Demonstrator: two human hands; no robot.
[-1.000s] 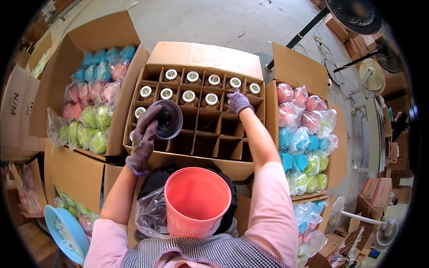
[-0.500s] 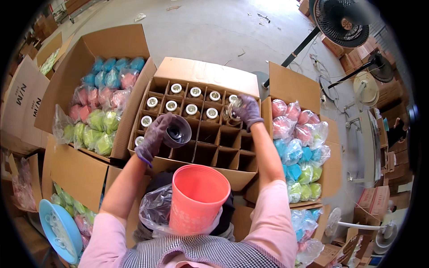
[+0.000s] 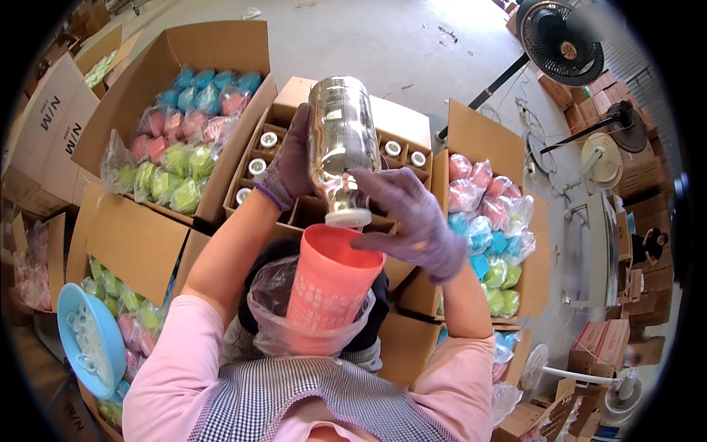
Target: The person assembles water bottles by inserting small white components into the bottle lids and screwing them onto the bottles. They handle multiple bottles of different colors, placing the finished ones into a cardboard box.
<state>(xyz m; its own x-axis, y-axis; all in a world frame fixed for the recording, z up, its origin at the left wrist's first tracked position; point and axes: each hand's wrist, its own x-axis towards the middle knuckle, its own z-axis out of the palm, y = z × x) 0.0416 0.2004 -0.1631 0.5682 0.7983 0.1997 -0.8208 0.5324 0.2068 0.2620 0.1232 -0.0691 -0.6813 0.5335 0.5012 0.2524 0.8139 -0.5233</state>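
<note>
Left hand: (image 3: 291, 166) gloved, raised at chest height, wrapping from the left round the body of the shiny metal flask (image 3: 341, 136), fingers closed on it.
Right hand: (image 3: 416, 221) gloved, coming in from the right, fingers curling toward the flask's neck and white cap (image 3: 347, 216); touching there, though whether gripping firmly is hard to tell.
Flask: being held upside down, mouth end lowest, hanging just above the open rim of the coral plastic cup (image 3: 329, 283).
Cup: standing upright against the chest, its lower half sitting in a clear plastic bag (image 3: 274, 324).
Behind the hands: lying open, a divided carton (image 3: 401, 121) with cells, several showing round white flask tops; partly hidden by flask and hands.
Left side: standing open, a large cardboard box (image 3: 213, 51) packed with bagged blue, pink and green cups; nearer, another box (image 3: 132, 239) holding green and pink ones.
Right side: standing open, a box (image 3: 482, 132) of bagged pink, blue and green cups.
Lower left: resting near the elbow, a light blue dish (image 3: 70, 317) holding small white rings.
Floor and room: showing bare grey concrete (image 3: 353, 37); standing at upper right, a black pedestal fan (image 3: 561, 40), with stacked cartons further right.
</note>
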